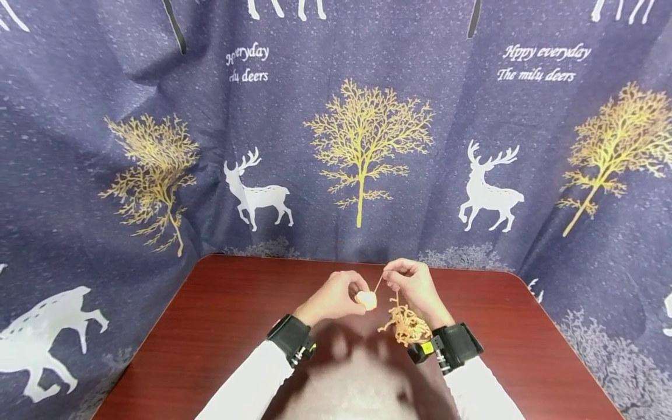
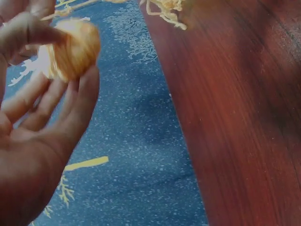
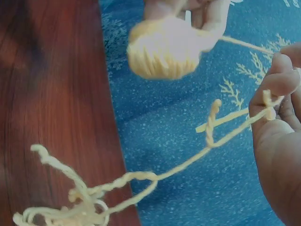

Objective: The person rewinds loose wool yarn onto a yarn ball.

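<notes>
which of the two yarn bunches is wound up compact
The yarn ball held in the left hand: its strands are wrapped close together, whereas the loose tangle trailing from the right hand has straggling loops and ends.

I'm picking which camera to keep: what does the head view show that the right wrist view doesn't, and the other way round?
Only the head view shows the white sleeves and black wristbands. Only the right wrist view shows distinct windings on the yarn ball. Both share the left hand holding that ball, the right hand pinching a yarn strand, the loose yarn tangle, the reddish table and the blue patterned cloth.
</notes>
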The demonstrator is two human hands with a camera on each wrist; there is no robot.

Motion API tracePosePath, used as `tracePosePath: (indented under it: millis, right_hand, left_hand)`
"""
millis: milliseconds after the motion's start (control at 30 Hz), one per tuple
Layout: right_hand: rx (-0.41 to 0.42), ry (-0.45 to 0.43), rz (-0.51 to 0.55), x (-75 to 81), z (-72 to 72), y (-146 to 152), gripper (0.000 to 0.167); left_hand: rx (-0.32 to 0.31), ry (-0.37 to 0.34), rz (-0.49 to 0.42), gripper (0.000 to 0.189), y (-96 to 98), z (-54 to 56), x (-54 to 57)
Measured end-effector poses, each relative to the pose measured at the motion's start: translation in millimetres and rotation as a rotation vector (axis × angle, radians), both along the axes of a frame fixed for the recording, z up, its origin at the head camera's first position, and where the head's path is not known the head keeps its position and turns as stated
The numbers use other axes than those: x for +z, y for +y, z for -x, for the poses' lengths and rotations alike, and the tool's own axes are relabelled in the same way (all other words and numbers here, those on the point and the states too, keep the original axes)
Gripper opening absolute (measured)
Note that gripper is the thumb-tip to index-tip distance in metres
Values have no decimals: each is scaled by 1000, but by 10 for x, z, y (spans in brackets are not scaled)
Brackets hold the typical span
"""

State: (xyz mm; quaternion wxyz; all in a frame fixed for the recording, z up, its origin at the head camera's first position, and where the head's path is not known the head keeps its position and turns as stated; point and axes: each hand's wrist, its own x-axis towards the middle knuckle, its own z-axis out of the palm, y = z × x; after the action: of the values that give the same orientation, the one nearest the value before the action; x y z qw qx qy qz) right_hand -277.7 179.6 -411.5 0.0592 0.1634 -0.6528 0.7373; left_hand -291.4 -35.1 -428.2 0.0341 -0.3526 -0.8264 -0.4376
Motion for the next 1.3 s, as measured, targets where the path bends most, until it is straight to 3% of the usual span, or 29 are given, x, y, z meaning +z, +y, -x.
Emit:
tracePosePath:
  millis: [67,200,333,467,600,800,1033,1167,1300]
  right_hand:
    - [1,-36,59,-7,22,10,7]
    - [-2,-92,120,-30,61,32,16]
    - [-28,-111,107,-110,111,58,17]
    - [-67,-115,28,-241,159,72,8]
    - [-70,-156,-28,-332,165,56,7]
    - [-52,-179,-53,-400,148,29,7]
    - [-30,-120,-173,-412,61,-6,15]
    - [-46,-66,-247,-370,-6,-22,12]
    - [-39,-23,-290,-299,-75,-36,13]
  left_hand:
    - [-67,-19,29,30,7,-37,28]
    - [-172,-50,16,30,27,-102,66]
    - [-266,-61,-116,30,39,-142,112]
    - [-341,-49,-286,32,50,-146,170]
    - [-344,-79,-453,35,52,-131,218]
    - [-190,-105,-694,35,57,-97,278]
    - [121,-155,-948,33,82,16,263]
    - [243,-240,-1051,30,83,94,236]
    - [329,-305,-1089,29,67,161,189]
